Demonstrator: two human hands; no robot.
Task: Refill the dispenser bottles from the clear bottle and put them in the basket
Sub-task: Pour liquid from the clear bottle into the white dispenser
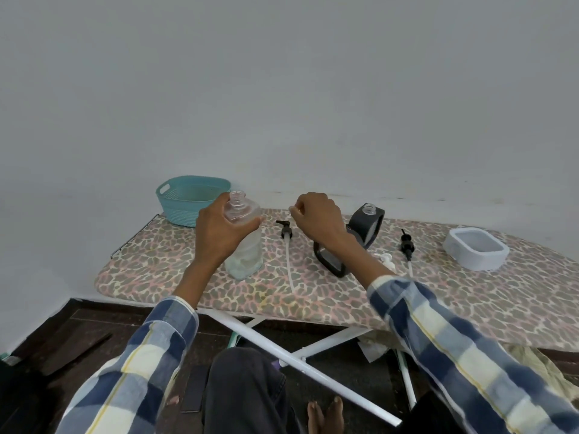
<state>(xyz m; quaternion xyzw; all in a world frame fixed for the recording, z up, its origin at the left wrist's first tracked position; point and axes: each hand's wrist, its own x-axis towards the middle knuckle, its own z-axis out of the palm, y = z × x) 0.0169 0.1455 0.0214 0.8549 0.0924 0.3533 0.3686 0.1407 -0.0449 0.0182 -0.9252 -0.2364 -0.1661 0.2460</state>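
**Pouring stage: clear bottle being readied**

Preparation for pouring is judged to be in hand. The clear bottle [244,242] is being held upright near the left end of the ironing board [313,296], the left hand [219,233] being wrapped round its shoulder; its neck is uncapped. The right hand [316,217] is being held curled above the board; something small and pale is being pinched at its fingertips, possibly a cap, though that cannot be told.

Next, the clear bottle is judged to need lifting and tilting over the open neck of the dark dispenser bottle [365,228], which is standing near the far edge.

**Containers**

- Clear bottle: a little pale liquid is showing at the bottom.
- Dark dispenser bottle: contents cannot be told.
- Basket [191,198], far left corner: nothing is showing inside.
- Pale tub [476,249], toward the right end: contents are unclear.
- Two pump heads [285,230] [406,242] are lying detached on the board.
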